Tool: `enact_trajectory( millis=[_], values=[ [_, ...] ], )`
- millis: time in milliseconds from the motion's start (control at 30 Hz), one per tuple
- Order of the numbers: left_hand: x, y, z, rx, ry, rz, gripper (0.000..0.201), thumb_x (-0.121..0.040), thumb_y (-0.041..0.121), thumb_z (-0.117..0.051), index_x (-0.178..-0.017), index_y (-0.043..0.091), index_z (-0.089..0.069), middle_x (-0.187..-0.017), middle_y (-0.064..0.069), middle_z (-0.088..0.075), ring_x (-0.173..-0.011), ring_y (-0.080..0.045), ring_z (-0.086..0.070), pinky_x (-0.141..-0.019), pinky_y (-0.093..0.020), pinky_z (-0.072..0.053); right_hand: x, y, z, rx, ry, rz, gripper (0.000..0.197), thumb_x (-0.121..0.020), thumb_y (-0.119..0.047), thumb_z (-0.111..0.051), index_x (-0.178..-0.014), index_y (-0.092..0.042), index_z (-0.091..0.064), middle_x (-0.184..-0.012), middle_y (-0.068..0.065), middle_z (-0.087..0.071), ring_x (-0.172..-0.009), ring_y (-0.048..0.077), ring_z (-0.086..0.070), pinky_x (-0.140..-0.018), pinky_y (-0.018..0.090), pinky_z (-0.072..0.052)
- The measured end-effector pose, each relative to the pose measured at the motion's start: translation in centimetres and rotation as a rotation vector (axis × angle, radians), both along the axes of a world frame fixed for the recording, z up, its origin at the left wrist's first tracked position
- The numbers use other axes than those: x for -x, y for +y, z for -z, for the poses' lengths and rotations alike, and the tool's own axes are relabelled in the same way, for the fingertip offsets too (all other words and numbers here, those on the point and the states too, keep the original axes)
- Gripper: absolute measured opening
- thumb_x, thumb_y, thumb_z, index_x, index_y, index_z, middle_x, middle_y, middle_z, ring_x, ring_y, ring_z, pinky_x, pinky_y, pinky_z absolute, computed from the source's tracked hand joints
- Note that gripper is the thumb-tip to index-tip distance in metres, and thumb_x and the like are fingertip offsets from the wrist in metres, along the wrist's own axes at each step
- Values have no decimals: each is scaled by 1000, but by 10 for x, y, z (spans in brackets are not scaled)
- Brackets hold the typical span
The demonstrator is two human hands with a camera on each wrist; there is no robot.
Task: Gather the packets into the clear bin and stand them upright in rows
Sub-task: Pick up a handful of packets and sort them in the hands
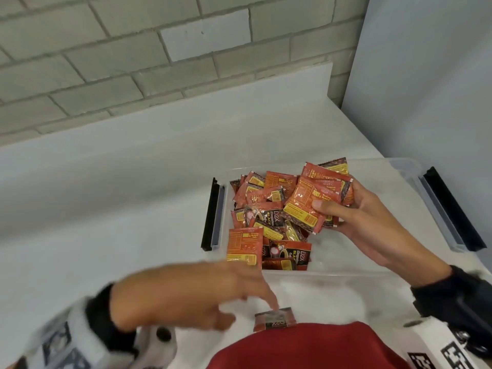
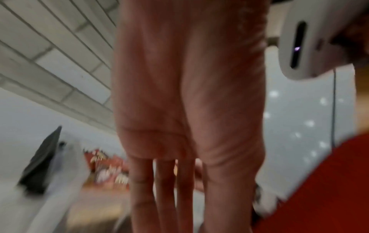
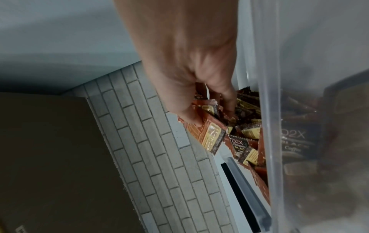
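Note:
The clear bin (image 1: 346, 274) stands on the white table, with a loose pile of red and black packets (image 1: 266, 222) in its left half. Over the bin, my right hand (image 1: 338, 201) grips a fanned stack of packets (image 1: 306, 206) between thumb and fingers; this stack (image 3: 211, 135) also shows in the right wrist view under that hand (image 3: 209, 110). My left hand (image 1: 249, 302) reaches with straight fingers (image 2: 169, 189), the index tip touching a single packet (image 1: 275, 319) close to my body. I cannot tell whether that packet lies inside the near wall or in front of it.
Black latches sit on the bin's left end (image 1: 210, 217) and right end (image 1: 450, 209). A brick wall (image 1: 133, 62) runs behind the table and a pale panel (image 1: 426, 75) stands at the right. My red shirt (image 1: 306, 347) hides the near table edge.

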State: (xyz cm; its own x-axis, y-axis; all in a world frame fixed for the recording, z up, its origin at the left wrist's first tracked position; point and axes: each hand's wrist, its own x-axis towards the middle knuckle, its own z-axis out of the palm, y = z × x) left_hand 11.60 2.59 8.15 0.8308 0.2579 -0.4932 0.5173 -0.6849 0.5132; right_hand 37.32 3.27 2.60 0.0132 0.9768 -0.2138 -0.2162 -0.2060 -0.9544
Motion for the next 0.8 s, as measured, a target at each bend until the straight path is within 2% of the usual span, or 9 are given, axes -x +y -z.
enact_trajectory(
  millis=[33, 100, 200, 267, 333, 467, 567, 667, 800],
  values=[
    [-1, -11, 9, 4, 26, 24, 63, -91, 14, -60, -142, 43, -34, -135, 24, -36, -111, 12, -35, -89, -7, -38, 0, 0, 0, 0, 1, -7, 44, -84, -5, -65, -124, -18, -54, -106, 1, -73, -96, 17, -71, -75, 28, -59],
    [-2, -25, 28, 8, -1, 32, 69, -90, 13, -60, -145, 41, -30, -137, 19, -39, -119, 4, -37, -92, -19, -43, 1, -1, 0, -4, -5, -19, 43, -83, -6, -65, -123, -19, -54, -105, 0, -73, -95, 16, -71, -72, 25, -59],
    [4, -30, 42, -48, -129, -5, 35, -98, 21, -50, -131, 32, -50, -120, 13, -54, -105, -2, -44, -86, -24, -43, 1, -2, 0, -3, -18, -27, 43, -83, -7, -65, -121, -21, -54, -104, -2, -73, -94, 15, -71, -72, 24, -59],
    [5, -28, 39, -75, -174, -51, 25, -101, 26, -47, -123, 29, -57, -114, 13, -57, -102, 0, -44, -85, -25, -45, 1, -3, -1, 0, -20, -29, 42, -82, -7, -65, -121, -21, -54, -103, -1, -74, -93, 15, -71, -70, 23, -59],
    [7, -26, 38, -64, -162, -65, 34, -99, 21, -50, -131, 32, -50, -120, 15, -51, -108, 2, -38, -88, -23, -43, 1, -3, -1, 5, -14, -31, 43, -82, -7, -65, -121, -20, -54, -102, -1, -74, -92, 15, -71, -68, 23, -59],
    [-1, -28, 47, 35, -59, 0, 77, -88, 2, -56, -149, 38, -25, -142, 18, -39, -121, 0, -31, -88, -2, -26, 1, -3, -2, 9, -12, -34, 45, -81, -8, -66, -122, -21, -54, -104, -1, -73, -94, 15, -71, -69, 24, -59],
    [-1, -27, 55, 1, -86, -21, 61, -91, 7, -57, -144, 32, -40, -135, 11, -47, -118, -3, -39, -92, -14, -33, 1, -4, 0, 13, 6, -29, 45, -82, -7, -66, -123, -20, -54, -105, 0, -73, -94, 16, -71, -70, 25, -59],
    [4, -22, 53, -50, -160, -30, 29, -100, 21, -47, -126, 23, -60, -117, 6, -58, -103, -2, -43, -83, -11, -30, 0, -4, 1, 16, 16, -16, 46, -82, -4, -66, -123, -19, -52, -106, 2, -72, -95, 17, -71, -72, 28, -60],
    [3, -26, 60, -47, -110, -11, 42, -95, 7, -50, -133, 26, -50, -146, 12, -31, -129, 2, -24, -96, -6, -25, 0, -4, 0, 7, 41, 5, 51, -81, -4, -67, -124, -23, -48, -111, 6, -69, -98, 20, -70, -75, 34, -60]
  ],
)
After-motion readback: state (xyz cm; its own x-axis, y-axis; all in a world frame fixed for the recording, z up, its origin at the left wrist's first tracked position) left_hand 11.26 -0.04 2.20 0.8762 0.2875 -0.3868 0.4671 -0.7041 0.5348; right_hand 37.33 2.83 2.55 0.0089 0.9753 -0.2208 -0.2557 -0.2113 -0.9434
